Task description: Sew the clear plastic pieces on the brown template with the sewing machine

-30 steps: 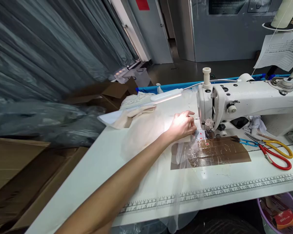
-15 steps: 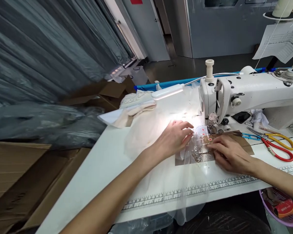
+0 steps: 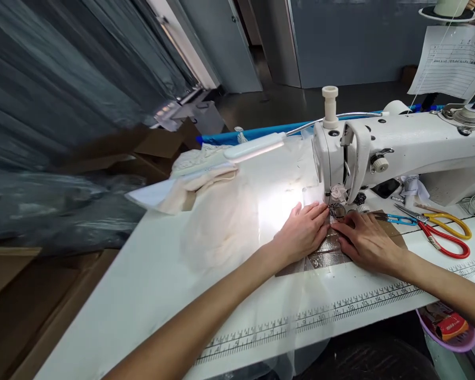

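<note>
At the white sewing machine (image 3: 415, 140), my left hand (image 3: 304, 229) lies nearly flat, its fingertips just left of the presser foot (image 3: 335, 210). A piece of sheer fabric (image 3: 295, 295) runs under that hand and hangs over the table's front edge. My right hand (image 3: 366, 240) rests just right of the foot with bent fingers, thumb and forefinger slightly apart. Both hands press on the brown plate (image 3: 328, 256) around the needle area. Their fingers hide most of the cloth there.
Red-and-yellow-handled scissors (image 3: 443, 229) and blue thread snips (image 3: 399, 219) lie right of my right hand. A lamp (image 3: 255, 148) shines on pale fabric (image 3: 221, 227) to the left. A printed ruler (image 3: 320, 316) runs along the front edge; a purple basket (image 3: 465, 343) sits below.
My left hand has moved right and flattened beside the presser foot. My right hand has moved slightly closer to it. The red-marked white piece is now covered. The view has shifted slightly.
</note>
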Demonstrator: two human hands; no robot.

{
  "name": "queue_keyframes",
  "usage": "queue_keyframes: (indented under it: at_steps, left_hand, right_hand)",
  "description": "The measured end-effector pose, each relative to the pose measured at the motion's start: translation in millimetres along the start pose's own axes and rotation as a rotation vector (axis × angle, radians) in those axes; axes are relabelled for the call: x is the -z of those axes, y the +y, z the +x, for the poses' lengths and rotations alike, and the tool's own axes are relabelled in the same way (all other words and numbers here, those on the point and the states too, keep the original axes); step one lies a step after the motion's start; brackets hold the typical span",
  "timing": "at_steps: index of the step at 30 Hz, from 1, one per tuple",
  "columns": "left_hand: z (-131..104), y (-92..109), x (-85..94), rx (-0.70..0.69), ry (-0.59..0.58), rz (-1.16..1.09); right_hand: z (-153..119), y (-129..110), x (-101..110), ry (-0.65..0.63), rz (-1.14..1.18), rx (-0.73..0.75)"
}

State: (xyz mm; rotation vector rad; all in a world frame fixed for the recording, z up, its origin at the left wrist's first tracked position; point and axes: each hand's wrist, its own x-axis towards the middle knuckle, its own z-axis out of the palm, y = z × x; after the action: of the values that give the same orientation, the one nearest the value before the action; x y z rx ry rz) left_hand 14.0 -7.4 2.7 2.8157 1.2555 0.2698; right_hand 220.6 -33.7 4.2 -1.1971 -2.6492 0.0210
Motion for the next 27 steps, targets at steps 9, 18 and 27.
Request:
queue_keyframes:
  at_steps: [9, 18, 27]
  left_hand:
    - [5, -10, -7.7, 0.051, 0.058, -0.094]
    - [7, -11, -11.5, 0.069, 0.118, -0.076]
    - [-1, -8, -15.1, -0.122, 0.318, -0.118]
  right_hand:
    - [0, 3, -11, 0.019, -0.074, -0.025]
    - [1, -4, -16, 0.071, -0.168, -0.061]
    - [-3, -3, -16, 0.07, -0.165, -0.064]
